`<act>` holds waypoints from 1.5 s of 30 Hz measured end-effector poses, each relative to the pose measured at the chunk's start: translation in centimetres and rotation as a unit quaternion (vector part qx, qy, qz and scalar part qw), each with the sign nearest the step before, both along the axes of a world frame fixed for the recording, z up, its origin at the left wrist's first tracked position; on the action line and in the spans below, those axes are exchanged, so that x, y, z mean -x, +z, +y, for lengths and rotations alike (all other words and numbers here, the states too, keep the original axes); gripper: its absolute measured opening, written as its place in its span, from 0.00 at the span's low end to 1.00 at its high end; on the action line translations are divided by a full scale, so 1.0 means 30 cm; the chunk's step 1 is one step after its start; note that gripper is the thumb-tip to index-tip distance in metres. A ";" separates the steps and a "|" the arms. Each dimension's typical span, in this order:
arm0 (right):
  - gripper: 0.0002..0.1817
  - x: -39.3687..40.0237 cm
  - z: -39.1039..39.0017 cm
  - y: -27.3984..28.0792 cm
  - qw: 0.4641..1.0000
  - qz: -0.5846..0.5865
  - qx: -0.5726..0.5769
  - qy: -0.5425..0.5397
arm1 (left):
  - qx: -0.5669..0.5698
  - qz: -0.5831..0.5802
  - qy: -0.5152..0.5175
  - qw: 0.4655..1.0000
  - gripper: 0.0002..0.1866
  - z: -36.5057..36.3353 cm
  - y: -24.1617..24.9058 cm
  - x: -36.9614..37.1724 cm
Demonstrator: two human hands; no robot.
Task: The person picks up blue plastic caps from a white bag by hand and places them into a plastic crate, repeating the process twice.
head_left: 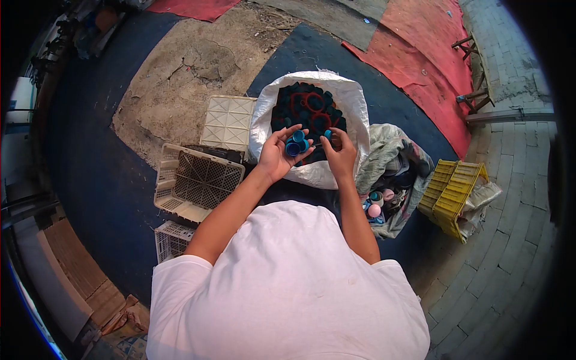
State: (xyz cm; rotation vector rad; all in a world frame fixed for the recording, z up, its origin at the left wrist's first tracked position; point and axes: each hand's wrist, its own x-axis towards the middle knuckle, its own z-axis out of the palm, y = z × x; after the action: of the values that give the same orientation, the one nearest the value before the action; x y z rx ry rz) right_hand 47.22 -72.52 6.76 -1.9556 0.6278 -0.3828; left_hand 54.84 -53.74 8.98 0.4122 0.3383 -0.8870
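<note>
My left hand (277, 157) is turned palm up with its fingers curled round several blue plastic caps (293, 149). One of them faces up, so its hollow inside shows. Between the thumb and fingers of my right hand (342, 155) is a single blue cap (327, 134), just to the right of the others. Both hands are over a wide-mouthed white woven sack (350, 96). Inside lie many dark teal caps (285, 111) mixed with red rings (312, 102). My hands hide the sack's near contents.
Left of the sack are a cream plastic crate (198, 180) and an upturned pale crate (228, 123). A grey-green sack (387, 141) with mixed items touches its right side. Farther right stand a yellow crate (444, 192) and a wooden stool (477, 96).
</note>
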 end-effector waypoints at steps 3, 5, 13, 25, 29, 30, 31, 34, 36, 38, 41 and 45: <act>0.21 -0.009 0.072 0.161 0.995 -0.071 0.036 0.060 | -0.024 0.000 0.001 1.000 0.23 -0.010 0.019 0.000; 0.23 -0.016 0.122 0.223 0.987 -0.106 0.073 0.095 | -0.024 -0.018 -0.024 0.999 0.23 -0.002 -0.001 -0.002; 0.29 -0.038 0.235 0.271 0.942 -0.082 0.234 0.227 | 0.067 0.073 -0.011 0.995 0.23 0.000 0.025 -0.008; 0.15 -0.037 -0.033 -0.056 0.998 0.024 0.018 0.056 | 0.042 0.054 0.034 0.997 0.20 0.003 0.000 0.004; 0.13 0.008 -0.110 -0.233 0.963 0.201 0.152 0.096 | 0.050 0.050 0.031 0.997 0.20 0.008 0.003 -0.001; 0.12 0.019 -0.114 -0.243 0.955 0.230 0.164 0.089 | 0.047 0.048 0.031 0.997 0.20 0.007 0.002 0.001; 0.15 0.021 -0.122 -0.262 0.946 0.258 0.174 0.093 | 0.045 0.047 0.031 0.997 0.20 0.005 0.001 -0.001; 0.17 0.013 -0.117 -0.320 0.939 0.275 0.196 0.061 | 0.040 0.047 0.029 0.998 0.20 0.000 -0.002 0.002; 0.17 0.016 -0.119 -0.347 0.933 0.286 0.212 0.055 | 0.036 0.047 0.028 0.998 0.20 -0.002 -0.001 0.005; 0.18 0.010 -0.122 -0.367 0.927 0.298 0.219 0.056 | 0.030 0.046 0.026 0.998 0.20 -0.003 0.002 0.005; 0.18 0.015 -0.142 -0.402 0.924 0.309 0.218 0.060 | 0.034 0.049 0.032 0.998 0.20 -0.003 -0.009 0.004; 0.16 0.018 -0.140 -0.379 0.928 0.292 0.224 0.053 | 0.032 0.048 0.035 0.998 0.21 0.002 -0.012 -0.002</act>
State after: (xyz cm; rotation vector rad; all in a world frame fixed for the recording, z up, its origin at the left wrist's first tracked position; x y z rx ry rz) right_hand 46.68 -76.71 -4.62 -2.5595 0.8582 0.1590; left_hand 54.89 -53.68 8.61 0.2975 0.4100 -0.8479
